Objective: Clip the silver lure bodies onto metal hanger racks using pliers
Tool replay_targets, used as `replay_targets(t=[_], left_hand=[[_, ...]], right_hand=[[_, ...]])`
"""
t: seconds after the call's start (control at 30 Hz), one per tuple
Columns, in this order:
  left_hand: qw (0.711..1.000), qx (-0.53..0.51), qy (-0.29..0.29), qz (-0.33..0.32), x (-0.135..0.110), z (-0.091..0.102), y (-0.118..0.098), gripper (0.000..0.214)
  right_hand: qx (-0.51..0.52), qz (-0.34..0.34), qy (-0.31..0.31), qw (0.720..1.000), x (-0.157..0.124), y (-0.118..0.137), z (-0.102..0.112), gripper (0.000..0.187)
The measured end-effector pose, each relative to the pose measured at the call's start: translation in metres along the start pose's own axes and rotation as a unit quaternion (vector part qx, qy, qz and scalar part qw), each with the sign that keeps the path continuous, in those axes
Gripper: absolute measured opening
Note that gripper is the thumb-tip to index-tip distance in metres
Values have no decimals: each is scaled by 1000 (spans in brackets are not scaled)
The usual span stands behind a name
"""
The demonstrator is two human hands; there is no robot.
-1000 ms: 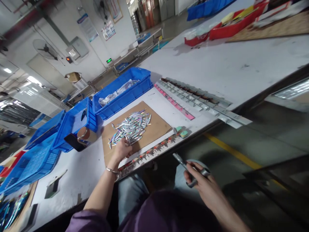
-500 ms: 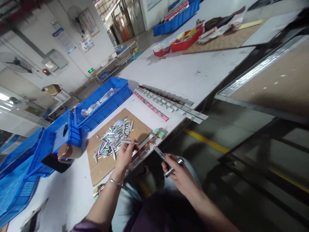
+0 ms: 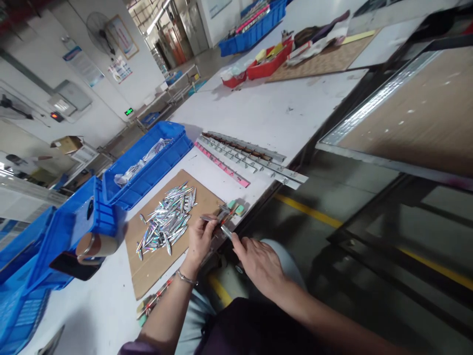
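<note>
While our left hand (image 3: 201,237) pinches one slim silver piece (image 3: 205,218) near the table's (image 3: 291,106) edge and our right hand (image 3: 258,261) grips one pliers-like metal tool (image 3: 226,230) just beside it, we should steady both. Outward, we count two green blocks (image 3: 239,210), one cardboard sheet (image 3: 142,276), one silver pile (image 3: 168,217) (pieces too overlapped to count), one pink strip (image 3: 221,168), two red trays (image 3: 264,73).
</note>
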State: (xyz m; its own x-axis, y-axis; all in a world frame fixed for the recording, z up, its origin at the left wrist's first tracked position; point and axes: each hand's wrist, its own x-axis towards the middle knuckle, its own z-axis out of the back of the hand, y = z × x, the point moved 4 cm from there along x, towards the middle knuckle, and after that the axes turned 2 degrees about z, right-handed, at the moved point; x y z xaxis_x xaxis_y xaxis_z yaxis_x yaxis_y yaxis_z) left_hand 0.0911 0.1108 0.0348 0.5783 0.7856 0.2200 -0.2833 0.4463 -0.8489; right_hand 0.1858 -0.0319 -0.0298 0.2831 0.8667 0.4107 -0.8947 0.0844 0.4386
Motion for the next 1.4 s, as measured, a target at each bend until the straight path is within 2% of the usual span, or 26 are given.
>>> replay_targets(t=[0.07, 0.13, 0.23, 0.33, 0.53, 0.6, 0.7, 0.8, 0.83, 0.87, 0.9, 0.93, 1.03, 1.07, 1.1, 1.13, 1.17, 1.2, 1.23, 1.27, 1.3, 1.37, 1.4], left_hand=[[1000, 23, 5, -10, 0, 0, -1, 32], [998, 52, 13, -26, 1, 0, -2, 28], [993, 96, 35, -51, 3, 1, -4, 24], [992, 104, 35, -56, 5, 1, -5, 23], [985, 140, 67, -72, 8, -2, -14, 19], [982, 152, 81, -74, 9, -2, -16, 18], [985, 132, 108, -39, 12, 0, -16, 17], [985, 132, 108, -25, 11, 1, -14, 18], [984, 142, 99, -33, 10, 1, -14, 18], [983, 152, 89, -43, 9, 1, -14, 19], [983, 157, 81, -54, 7, 1, -13, 19], [983, 157, 75, -64, 6, 0, -13, 19], [983, 148, 63, -85, 3, -2, -9, 20], [983, 147, 62, -90, 3, -2, -9, 20], [983, 147, 60, -94, 3, -2, -8, 20], [982, 148, 60, -98, 3, -2, -8, 20], [982, 149, 59, -100, 3, -2, -8, 19], [982, 149, 59, -101, 3, -1, -8, 19], [982, 150, 59, -102, 3, -1, -9, 19], [981, 151, 59, -104, 4, -1, -9, 19], [980, 152, 60, -109, 4, -1, -10, 19], [977, 159, 68, -121, 4, -2, -11, 19], [975, 164, 74, -128, 4, -3, -12, 18]], right_hand=[[-10, 19, -2, 1000, 0, -1, 2, 35], [34, 17, -11, 999, 1, -5, 4, 32], [111, -16, -32, 993, 0, -12, 6, 29], [140, -40, -44, 988, -3, -15, 5, 28], [210, -93, -19, 973, -4, -17, -1, 27], [245, -129, 2, 961, -3, -19, -5, 27], [312, -181, 24, 932, -3, -20, -9, 28], [427, -231, 23, 874, -6, -17, -12, 30], [478, -253, 14, 841, -8, -15, -12, 30], [537, -283, -1, 795, -11, -13, -13, 30], [602, -324, -12, 730, -14, -12, -16, 30], [671, -372, -14, 642, -17, -11, -20, 29], [826, -473, 49, 302, -23, 1, -35, 23], [851, -477, 74, 206, -21, 4, -38, 19], [868, -469, 90, 137, -18, 7, -39, 15], [879, -456, 97, 98, -15, 8, -40, 12], [885, -445, 100, 89, -11, 9, -40, 11], [886, -439, 101, 111, -9, 8, -40, 12], [880, -436, 99, 164, -7, 7, -39, 13], [864, -431, 89, 246, -6, 5, -38, 16], [833, -419, 69, 353, -5, 1, -35, 19], [718, -364, 10, 594, -3, -8, -23, 22], [643, -326, -20, 693, -2, -12, -16, 24]])
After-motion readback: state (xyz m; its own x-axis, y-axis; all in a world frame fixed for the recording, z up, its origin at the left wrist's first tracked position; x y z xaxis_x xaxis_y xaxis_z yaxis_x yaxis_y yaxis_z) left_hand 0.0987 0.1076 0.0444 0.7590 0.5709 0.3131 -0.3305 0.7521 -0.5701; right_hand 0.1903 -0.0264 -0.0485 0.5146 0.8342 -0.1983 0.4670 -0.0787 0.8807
